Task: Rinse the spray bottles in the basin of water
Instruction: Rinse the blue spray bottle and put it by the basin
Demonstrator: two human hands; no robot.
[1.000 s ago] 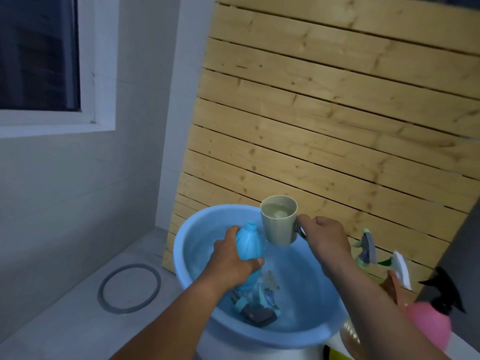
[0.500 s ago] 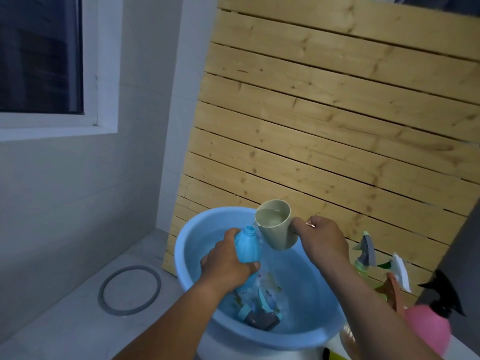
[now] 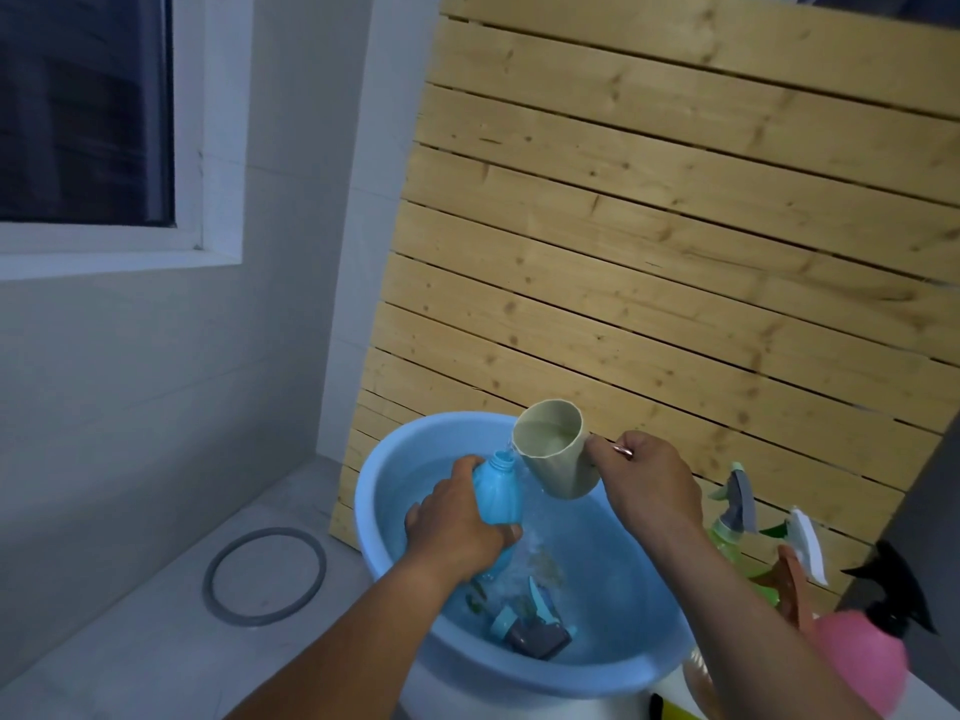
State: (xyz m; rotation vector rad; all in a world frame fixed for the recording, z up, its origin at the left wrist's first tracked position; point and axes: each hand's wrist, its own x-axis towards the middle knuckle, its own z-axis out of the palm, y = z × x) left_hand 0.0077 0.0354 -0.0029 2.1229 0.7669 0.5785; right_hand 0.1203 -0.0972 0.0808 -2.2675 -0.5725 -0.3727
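Observation:
My left hand (image 3: 457, 517) grips a light blue spray bottle (image 3: 497, 492) without its head, upright over the blue basin (image 3: 379, 491). My right hand (image 3: 649, 483) holds a pale green cup (image 3: 556, 449) by its handle, tilted to the left. Water runs from the cup's lip onto the bottle's open neck and splashes down into the basin. A blue and grey spray head (image 3: 535, 626) lies under the water near the basin's front.
To the right of the basin stand a green spray bottle (image 3: 732, 527), an orange one with a white trigger (image 3: 800, 569) and a pink one with a black trigger (image 3: 862, 662). A slatted wooden panel (image 3: 649, 252) leans behind. A grey ring (image 3: 265, 576) lies on the floor at left.
The cup has tipped further to the left, and water now pours from it onto the bottle's neck. My left hand still holds the bottle in about the same place.

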